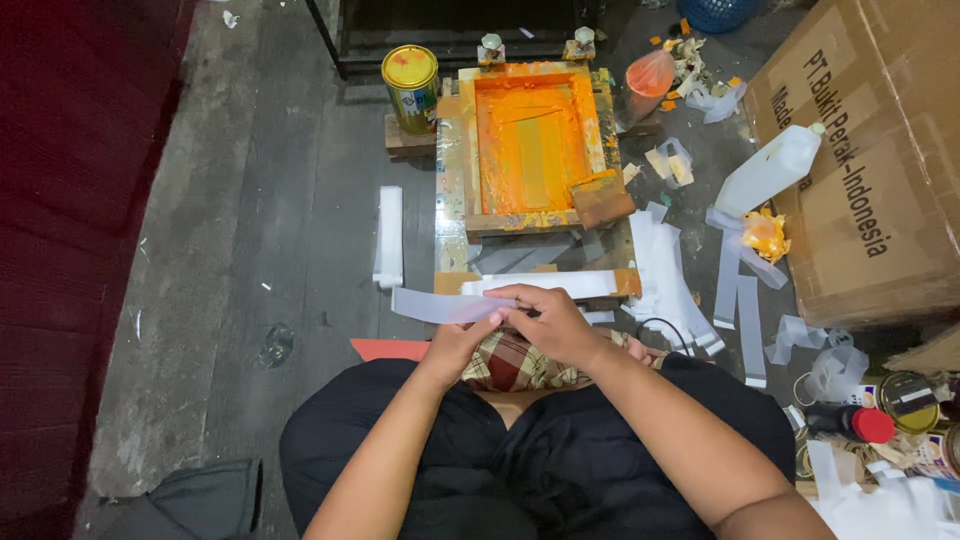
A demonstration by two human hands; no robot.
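Observation:
I sit cross-legged on a grey floor. My left hand (455,342) and my right hand (548,320) together pinch a long translucent white strip (435,305) that sticks out to the left. Both hands hover over a plaid cloth (515,363) on my lap. Right in front of them stands a wooden screen-printing frame (535,140) smeared with orange ink, with a wooden squeegee (602,197) lying at its lower right corner. A white strip (545,284) lies across the board below the frame.
A yellow paint can (411,86) stands left of the frame. A white plastic bottle (770,170) and a large cardboard box (880,150) are at right, with several white strips (672,270) on the floor. A red-capped can (855,422) lies lower right. A white block (389,235) lies at left.

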